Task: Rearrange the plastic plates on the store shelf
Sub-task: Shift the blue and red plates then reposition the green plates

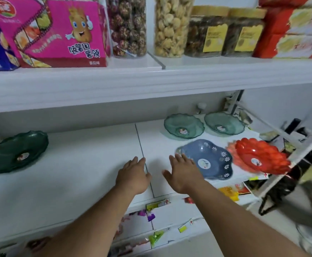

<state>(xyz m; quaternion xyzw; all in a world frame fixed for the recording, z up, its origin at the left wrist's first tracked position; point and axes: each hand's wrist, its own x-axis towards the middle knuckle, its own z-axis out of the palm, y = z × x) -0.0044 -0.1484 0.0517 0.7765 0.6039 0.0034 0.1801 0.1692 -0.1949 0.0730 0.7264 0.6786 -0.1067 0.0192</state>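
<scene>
On the white store shelf [77,164], I see five plastic plates. The dark green plate [16,152] lies at far left, well apart from the others. At right front, the red plate [261,156] overhangs the shelf edge, beside the blue flowered plate [209,158]. Behind them sit two pale green plates [184,128] [224,123] side by side. My left hand [132,175] and right hand [183,173] hover over bare shelf, fingers spread, holding nothing; the right hand's fingertips [185,157] reach the blue plate's near rim.
</scene>
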